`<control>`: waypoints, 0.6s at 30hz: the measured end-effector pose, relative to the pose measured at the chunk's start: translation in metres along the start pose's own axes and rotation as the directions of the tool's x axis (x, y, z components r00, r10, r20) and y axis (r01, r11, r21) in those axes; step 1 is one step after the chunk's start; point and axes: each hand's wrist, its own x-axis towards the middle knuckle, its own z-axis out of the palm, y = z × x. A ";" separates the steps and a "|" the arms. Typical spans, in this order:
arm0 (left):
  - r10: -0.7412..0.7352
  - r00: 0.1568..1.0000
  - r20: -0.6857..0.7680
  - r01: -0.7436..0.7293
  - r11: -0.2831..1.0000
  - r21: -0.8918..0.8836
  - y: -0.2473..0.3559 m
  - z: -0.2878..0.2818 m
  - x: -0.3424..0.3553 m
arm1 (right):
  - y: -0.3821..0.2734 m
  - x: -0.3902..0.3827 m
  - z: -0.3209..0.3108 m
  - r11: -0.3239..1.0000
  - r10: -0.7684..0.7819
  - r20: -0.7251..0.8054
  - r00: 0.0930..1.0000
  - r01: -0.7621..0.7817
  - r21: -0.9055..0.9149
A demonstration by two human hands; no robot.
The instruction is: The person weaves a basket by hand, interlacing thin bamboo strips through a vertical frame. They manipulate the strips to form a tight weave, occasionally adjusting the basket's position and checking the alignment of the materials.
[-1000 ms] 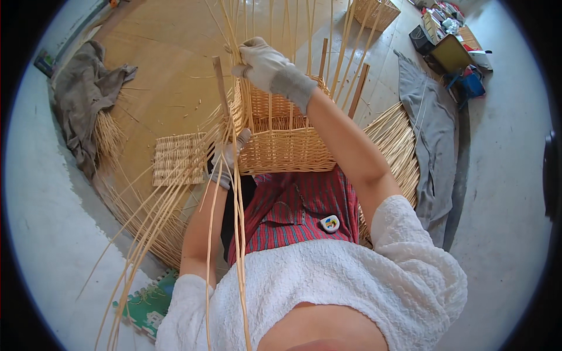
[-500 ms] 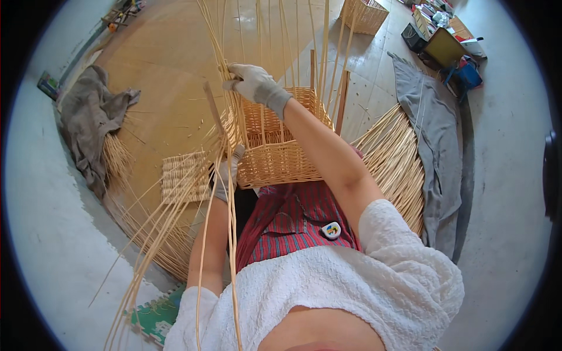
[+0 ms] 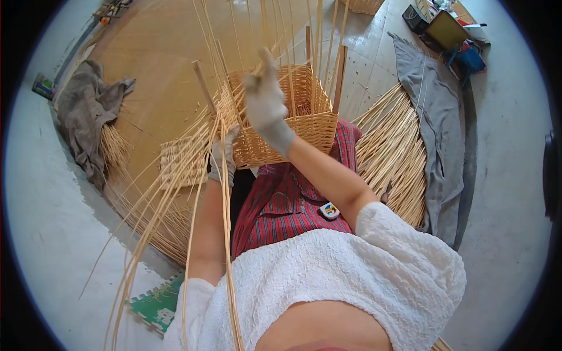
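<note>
While the gloved left hand (image 3: 222, 158) steadies the near left corner of a wicker basket (image 3: 316, 133), I can follow the work well enough from the head view alone. The basket sits tilted at the person's knees, just beyond the red striped apron (image 3: 281, 205). Its walls are part woven, with pale upright stakes (image 3: 318, 35) rising out of them and a flat wooden post (image 3: 340, 79) standing at the near right corner.

That left hand looks closed on the basket, its thumb against the wall, though loose rods (image 3: 226, 234) cross over it and hide most of its fingers. The gloved right hand (image 3: 268, 108) is raised before the basket's opening, one finger pointing up; it is too blurred for me to tell whether it grips anything.

As I judge it, weaving the side is the step in hand, and the corner asks for most care. I'd keep the left hold firm so the post there stays straight, draw each rod snug without dragging the stakes inward, and press every row down evenly. Those long ends trailing over the forearm want sorting, lest they tangle.

A flat woven panel (image 3: 175, 161) lies to the left, and a heap of rods (image 3: 398, 155) to the right, partly beneath a grey cloth (image 3: 438, 128).
</note>
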 end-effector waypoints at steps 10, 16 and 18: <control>0.410 0.865 -0.289 -0.354 0.907 0.226 0.034 0.063 -0.096 | 0.087 -0.071 -0.121 0.652 0.489 0.116 0.865 -0.450 0.611; 0.295 0.886 0.358 -0.464 0.607 0.645 0.054 0.084 -0.065 | 0.085 -0.090 -0.111 0.676 0.547 -0.030 0.836 -0.420 0.606; 0.033 0.936 0.349 -0.292 0.625 0.724 0.067 0.095 -0.052 | 0.083 -0.071 -0.109 0.827 0.419 -0.060 0.906 -0.353 0.437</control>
